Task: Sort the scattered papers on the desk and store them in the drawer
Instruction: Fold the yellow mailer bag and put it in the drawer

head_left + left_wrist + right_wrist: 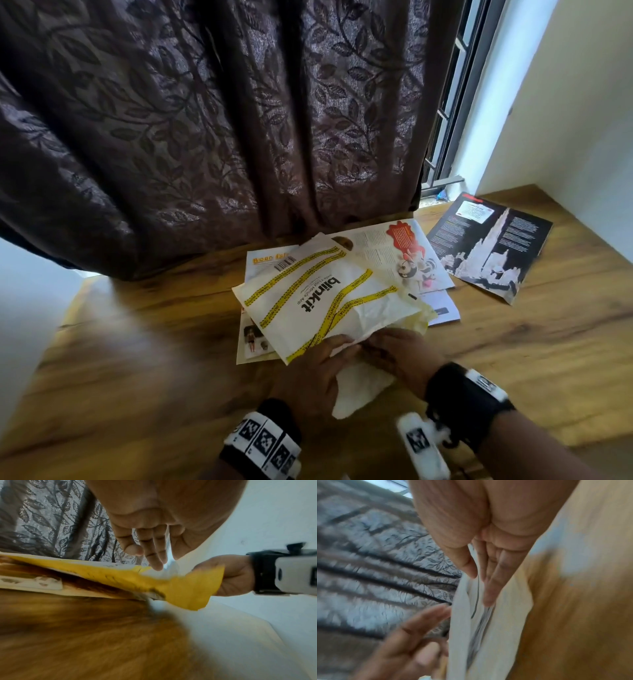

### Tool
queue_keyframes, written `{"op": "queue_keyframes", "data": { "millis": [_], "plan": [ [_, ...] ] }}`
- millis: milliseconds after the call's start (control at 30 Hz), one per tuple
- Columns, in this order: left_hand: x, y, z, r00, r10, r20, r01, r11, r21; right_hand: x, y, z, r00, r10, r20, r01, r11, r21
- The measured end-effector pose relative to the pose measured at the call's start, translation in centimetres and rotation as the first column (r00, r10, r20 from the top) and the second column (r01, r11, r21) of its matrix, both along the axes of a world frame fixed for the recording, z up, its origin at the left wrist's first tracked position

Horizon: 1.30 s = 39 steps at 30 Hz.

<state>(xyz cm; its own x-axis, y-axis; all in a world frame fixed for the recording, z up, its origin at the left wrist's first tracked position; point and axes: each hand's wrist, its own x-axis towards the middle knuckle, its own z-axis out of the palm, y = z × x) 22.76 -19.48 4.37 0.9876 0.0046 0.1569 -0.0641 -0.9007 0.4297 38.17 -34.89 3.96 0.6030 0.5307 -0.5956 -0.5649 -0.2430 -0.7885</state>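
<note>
Both hands meet at the near edge of the white bag (318,301) with yellow tape, which lies on top of the paper pile at the centre of the wooden bench (137,342); the left hand (308,373) pinches its lower corner and the right hand (394,353) grips the crumpled end, thumb above and fingers (493,588) below, likely to lift it clear so the sheets can be squared. A dark magazine (486,246) lies apart at two o'clock; a leaf-patterned curtain (205,120) hangs at twelve, a window (452,102) beside it; no drawer shows.
</note>
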Motion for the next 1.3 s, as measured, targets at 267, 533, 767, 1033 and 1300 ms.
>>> {"op": "queue_keyframes", "data": {
  "millis": [267,533,767,1033,1300],
  "plan": [
    [-0.6,-0.9,-1.5,0.862,0.053,-0.503,-0.036,0.998,0.044,3.2,-8.6,-0.6,0.505,0.356,0.786,0.033,0.902,-0.430],
    [0.0,-2.2,-3.7,0.871,0.133,-0.473,-0.045,0.980,0.192,4.7,-6.7,-2.4,0.656,0.429,0.621,-0.170,0.886,-0.431],
    [0.4,0.2,-5.0,0.817,0.412,-0.404,-0.498,0.857,-0.134,2.2,-4.0,-3.0,0.417,0.479,0.773,-0.245,0.878,-0.411],
    [0.3,-0.1,-7.2,0.711,0.556,-0.431,-0.641,0.765,-0.071,-2.6,-0.3,-5.1,-0.261,0.819,0.511,-0.574,0.294,-0.764],
    [-0.9,1.1,-7.5,0.571,0.681,-0.459,-0.774,0.633,-0.023,7.4,-5.6,-4.7,0.043,0.894,0.447,-0.229,0.444,-0.866]
  ]
}}
